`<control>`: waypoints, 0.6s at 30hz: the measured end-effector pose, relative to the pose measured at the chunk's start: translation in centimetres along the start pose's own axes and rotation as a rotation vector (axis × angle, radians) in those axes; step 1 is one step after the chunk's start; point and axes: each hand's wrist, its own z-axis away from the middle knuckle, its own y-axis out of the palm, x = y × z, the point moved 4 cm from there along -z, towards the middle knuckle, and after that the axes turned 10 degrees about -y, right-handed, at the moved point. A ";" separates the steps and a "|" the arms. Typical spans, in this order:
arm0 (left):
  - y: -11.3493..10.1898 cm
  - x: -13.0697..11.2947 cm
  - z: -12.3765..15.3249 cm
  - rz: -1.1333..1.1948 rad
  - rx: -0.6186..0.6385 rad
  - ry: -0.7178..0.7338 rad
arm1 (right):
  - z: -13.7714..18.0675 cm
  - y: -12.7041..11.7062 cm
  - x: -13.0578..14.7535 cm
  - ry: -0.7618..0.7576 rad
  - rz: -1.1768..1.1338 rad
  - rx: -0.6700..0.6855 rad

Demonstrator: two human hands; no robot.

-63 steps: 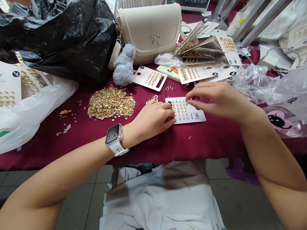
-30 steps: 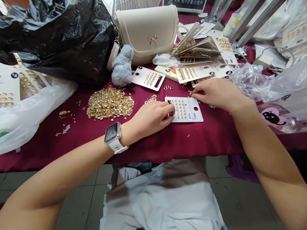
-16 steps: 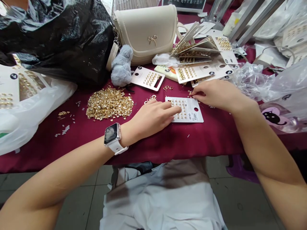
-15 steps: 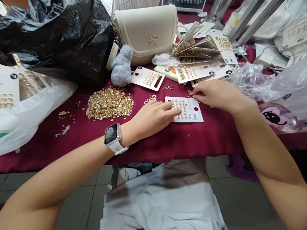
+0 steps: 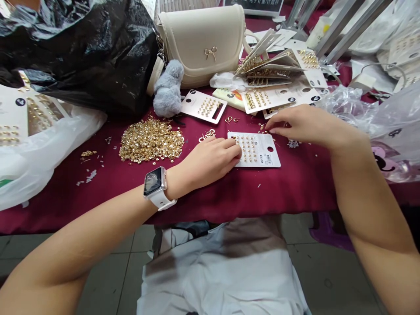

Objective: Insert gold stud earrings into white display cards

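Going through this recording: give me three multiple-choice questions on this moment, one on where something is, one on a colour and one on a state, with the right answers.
1. Where does the left hand rest?
A. On the cream handbag
B. On the white earring card
C. In the gold stud heap

2. What colour is the watch strap on the left wrist?
A. Black
B. Red
C. White

3. How does the card lie?
A. Flat on the maroon tablecloth
B. Held up by the right hand
C. Folded in half

Answers:
1. B: the fingertips lie on the card's left part.
2. C: the band around the wrist is plainly white.
3. A: the whole card sits level on the cloth, unfolded.
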 end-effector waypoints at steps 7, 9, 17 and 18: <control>0.0 0.2 -0.1 0.044 0.013 -0.020 | -0.6 0.3 0.4 0.043 0.004 0.047; 0.0 0.2 -0.1 0.071 0.008 -0.018 | -0.7 0.3 0.5 0.061 -0.004 0.068; -0.2 0.3 0.0 0.141 -0.015 -0.055 | -0.8 0.1 0.5 0.125 -0.058 0.154; -0.2 0.3 0.0 0.151 -0.020 -0.055 | -0.8 0.1 0.5 0.125 -0.061 0.151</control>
